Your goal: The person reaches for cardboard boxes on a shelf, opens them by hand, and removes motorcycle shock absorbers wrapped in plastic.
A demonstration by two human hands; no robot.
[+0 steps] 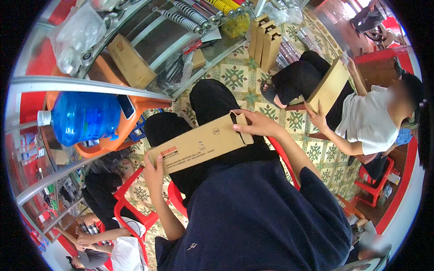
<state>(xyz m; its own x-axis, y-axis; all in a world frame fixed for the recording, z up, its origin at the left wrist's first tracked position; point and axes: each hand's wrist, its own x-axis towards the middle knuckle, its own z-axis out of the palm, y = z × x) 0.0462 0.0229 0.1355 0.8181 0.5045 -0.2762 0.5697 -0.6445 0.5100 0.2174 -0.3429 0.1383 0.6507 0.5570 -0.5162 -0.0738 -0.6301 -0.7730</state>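
A long brown Yamaha cardboard box (200, 140) lies across my lap, tilted up towards the right. My left hand (154, 169) holds its left end, with thumb and fingers along the edges. At the other end, my right hand (256, 125) grips the box beside its end flap, which stands partly open over a dark gap. What is inside the box cannot be seen. Printing and a handwritten mark show on its upper face.
Shock absorbers (184, 17) lie on a glass display case (217, 56). Several upright cardboard boxes (271, 50) stand on the tiled floor. A co-worker (364, 115) at right holds another long box (328, 89). At left, a blue water jug (86, 117) rests on an orange plastic chair (132, 125) beside a phone (126, 106).
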